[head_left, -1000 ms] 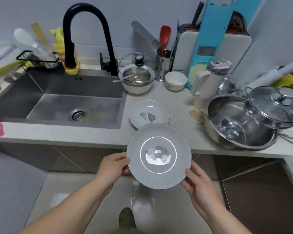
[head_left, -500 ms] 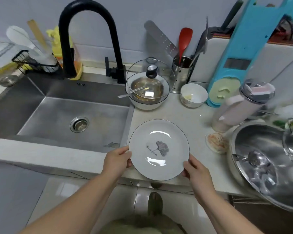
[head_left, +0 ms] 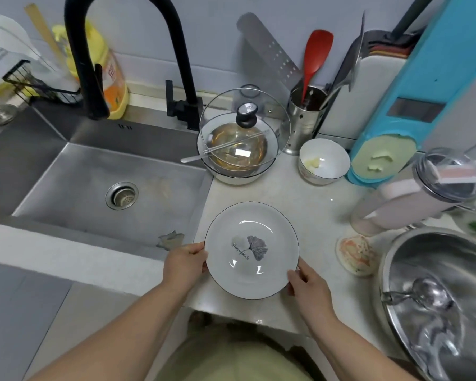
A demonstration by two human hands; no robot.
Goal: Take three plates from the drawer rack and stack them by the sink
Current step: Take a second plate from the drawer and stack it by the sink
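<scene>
A white plate (head_left: 251,250) with a thin dark rim and a grey leaf print lies flat over the pale counter (head_left: 300,204), just right of the steel sink (head_left: 99,188). My left hand (head_left: 186,264) grips its left edge and my right hand (head_left: 307,284) grips its lower right edge. The plate seen on the counter earlier is hidden under this one; I cannot tell whether the two touch. The drawer rack is out of view.
A black tap (head_left: 127,53) arches over the sink. Behind the plate stand a lidded bowl (head_left: 241,149), a small white bowl (head_left: 323,162) and a utensil holder (head_left: 305,116). A pink bottle (head_left: 412,199), a small dish (head_left: 356,255) and a big steel pot (head_left: 437,301) crowd the right side.
Both hands carried the plate up from below the counter edge and onto the spot by the sink, over the plate lying there. The view moved closer to the counter.
</scene>
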